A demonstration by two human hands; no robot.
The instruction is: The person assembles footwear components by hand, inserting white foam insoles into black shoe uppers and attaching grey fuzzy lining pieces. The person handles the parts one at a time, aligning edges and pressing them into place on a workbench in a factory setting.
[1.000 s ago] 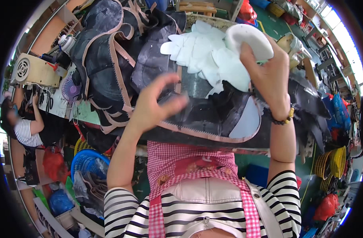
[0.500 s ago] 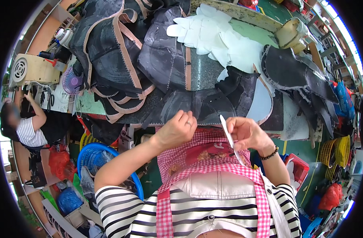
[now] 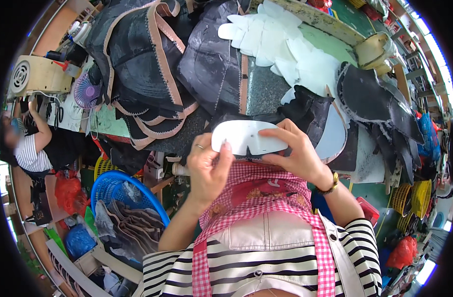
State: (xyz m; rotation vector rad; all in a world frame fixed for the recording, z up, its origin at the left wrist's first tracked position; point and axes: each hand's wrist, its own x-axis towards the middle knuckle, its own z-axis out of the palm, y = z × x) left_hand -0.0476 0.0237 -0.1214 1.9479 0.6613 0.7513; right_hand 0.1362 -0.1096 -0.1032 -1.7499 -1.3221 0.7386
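In the head view, white notched piece (image 3: 242,132) held between both hands over the near edge of the table (image 3: 263,94), just far of the checked apron (image 3: 266,190), with dark material showing behind; whether in contact with it, impossible to tell. Left hand (image 3: 206,166) closed on the left end, thumb laid on the white face, other fingers partly hidden. Right hand (image 3: 299,152) pinching the right end, forefinger over the face, thumb at the near edge.

On progress, by judgement: piece in hand and apart from its like, apparently not yet fixed to anything. Pale panel (image 3: 331,137) already in place at the right, beside black fabric (image 3: 305,111). Seemingly left to handle: loose pile of white pieces (image 3: 281,44) at the far side, out of either hand's touch. Heap of black trimmed pieces (image 3: 132,64) far left; finished or waiting, unclear.

Long axis running left to right, nearly level. Notch pointing near, toward the apron; long smooth curve facing far; broad face upward.
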